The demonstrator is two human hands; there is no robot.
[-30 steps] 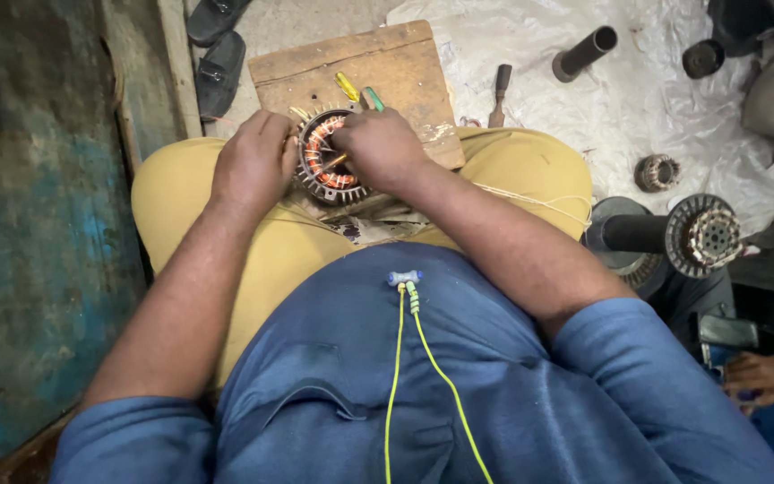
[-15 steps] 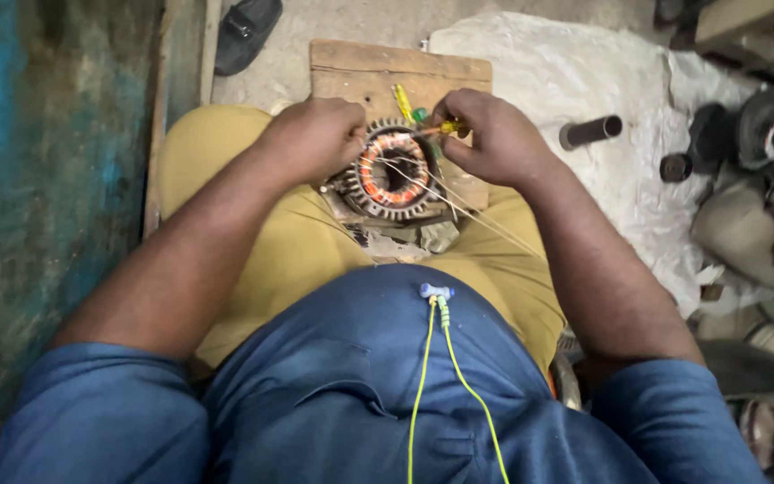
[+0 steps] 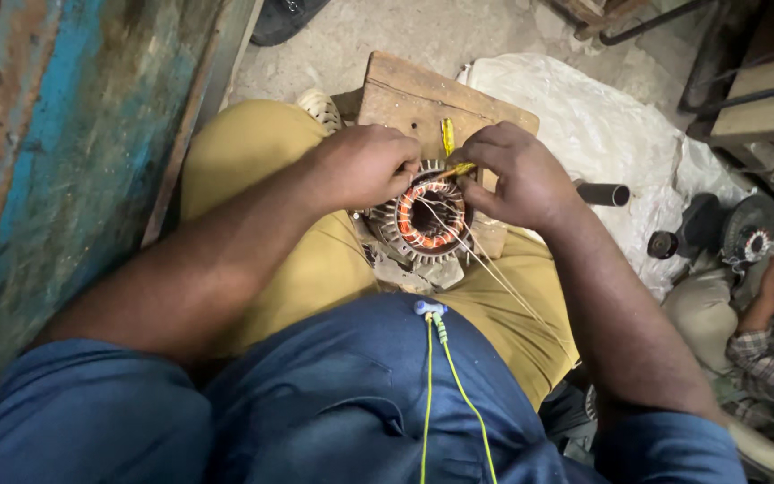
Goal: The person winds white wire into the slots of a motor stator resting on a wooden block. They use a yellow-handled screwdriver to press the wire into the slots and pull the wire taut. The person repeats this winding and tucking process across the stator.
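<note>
I had the motor stator (image 3: 425, 218), a toothed metal ring with copper winding inside, resting on my lap against the wooden block (image 3: 423, 94). My left hand (image 3: 365, 166) was closed over its left rim, steadying it. My right hand (image 3: 517, 175) sat at the upper right edge, fingertips pinched on a thin yellow stick (image 3: 455, 169) poked into the winding. Loose wire strands (image 3: 494, 269) trailed across my right thigh.

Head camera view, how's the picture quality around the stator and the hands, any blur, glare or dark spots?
Head view: the stator with copper windings is sharp and evenly lit; left hand and right hand show no motion blur; the white plastic sheet looks bright, nearly washed out; the right edge falls into shadow; wide-angle bending at the borders.
</note>
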